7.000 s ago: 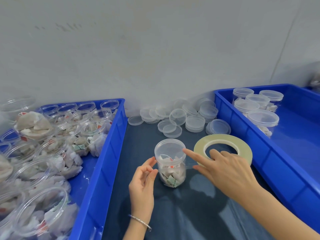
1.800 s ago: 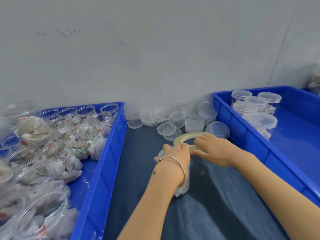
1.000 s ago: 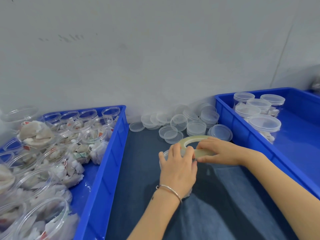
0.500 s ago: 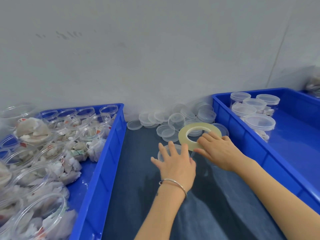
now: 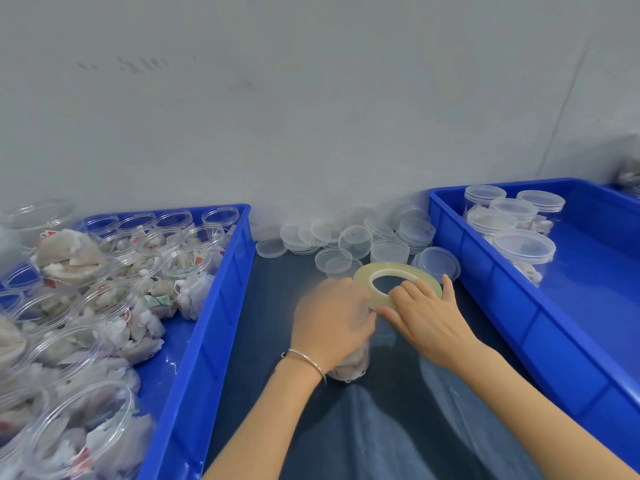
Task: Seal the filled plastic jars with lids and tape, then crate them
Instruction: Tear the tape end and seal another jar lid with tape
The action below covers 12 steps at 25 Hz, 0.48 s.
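A filled clear plastic jar (image 5: 349,367) stands on the dark blue cloth between two crates. My left hand (image 5: 332,323) wraps over its top and side, hiding the lid; only the jar's bottom shows. My right hand (image 5: 427,315) holds a pale yellow ring of tape (image 5: 398,275) tilted against the jar's upper right side, fingers through the ring's hole and thumb below its edge.
A blue crate (image 5: 214,306) at left holds several open jars stuffed with white pouches. A blue crate (image 5: 491,278) at right holds several lidded jars (image 5: 523,247) at its far end. Loose clear lids (image 5: 353,237) lie in a heap against the wall.
My left hand went from fingers spread on the jar's top to curled round the jar. The tape ring came down against the jar's side, with my right hand still on it.
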Each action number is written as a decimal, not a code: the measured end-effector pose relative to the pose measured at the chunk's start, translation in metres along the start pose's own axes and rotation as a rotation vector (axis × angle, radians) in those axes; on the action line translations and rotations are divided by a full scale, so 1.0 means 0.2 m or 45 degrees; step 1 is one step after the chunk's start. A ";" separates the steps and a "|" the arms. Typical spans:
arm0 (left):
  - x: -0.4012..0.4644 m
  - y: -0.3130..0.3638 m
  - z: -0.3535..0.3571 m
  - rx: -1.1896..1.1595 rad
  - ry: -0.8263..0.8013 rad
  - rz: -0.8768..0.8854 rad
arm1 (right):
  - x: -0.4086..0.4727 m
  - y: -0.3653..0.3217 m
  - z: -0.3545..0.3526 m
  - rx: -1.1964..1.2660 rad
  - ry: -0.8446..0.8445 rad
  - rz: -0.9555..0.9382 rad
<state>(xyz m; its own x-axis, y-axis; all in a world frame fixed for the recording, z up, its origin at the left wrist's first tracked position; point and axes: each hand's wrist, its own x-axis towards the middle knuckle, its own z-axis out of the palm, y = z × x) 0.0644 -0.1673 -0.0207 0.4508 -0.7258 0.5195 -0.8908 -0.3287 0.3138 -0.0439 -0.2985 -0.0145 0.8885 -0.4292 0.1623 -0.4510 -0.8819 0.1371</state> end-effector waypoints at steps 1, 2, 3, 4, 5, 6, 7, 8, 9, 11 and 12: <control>0.00 -0.01 -0.01 -0.029 -0.013 0.017 | -0.01 0.00 0.00 -0.014 0.017 0.023; 0.00 -0.01 -0.02 -0.048 -0.015 0.024 | -0.02 -0.01 0.01 -0.016 0.081 0.032; 0.00 -0.01 -0.02 -0.062 -0.012 0.019 | -0.03 -0.01 0.02 -0.018 0.194 0.029; 0.01 -0.01 -0.02 -0.073 -0.007 0.008 | -0.05 -0.02 0.02 -0.037 0.306 0.028; 0.02 0.01 -0.01 -0.074 -0.009 -0.009 | -0.06 -0.03 0.01 -0.067 0.403 0.037; 0.02 0.02 0.00 -0.058 -0.017 -0.030 | -0.07 -0.03 0.00 -0.082 0.459 0.051; 0.03 0.04 0.01 -0.030 -0.026 -0.049 | -0.07 -0.03 0.01 -0.098 0.502 0.053; 0.04 0.06 0.01 -0.004 -0.024 -0.061 | -0.07 -0.03 0.01 -0.094 0.509 0.048; 0.03 0.08 0.02 0.019 -0.005 -0.068 | -0.07 -0.03 0.01 -0.084 0.498 0.043; 0.03 0.09 0.03 0.040 0.054 -0.082 | -0.07 -0.04 0.00 -0.034 0.341 0.054; 0.03 0.08 0.03 0.026 0.078 -0.089 | -0.06 -0.05 0.00 -0.012 0.265 0.072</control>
<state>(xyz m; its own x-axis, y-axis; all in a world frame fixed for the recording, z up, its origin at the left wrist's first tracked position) 0.0524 -0.1809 -0.0180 0.5140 -0.6628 0.5446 -0.8577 -0.3899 0.3350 -0.0499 -0.2846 -0.0186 0.8257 -0.4276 0.3679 -0.5012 -0.8554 0.1306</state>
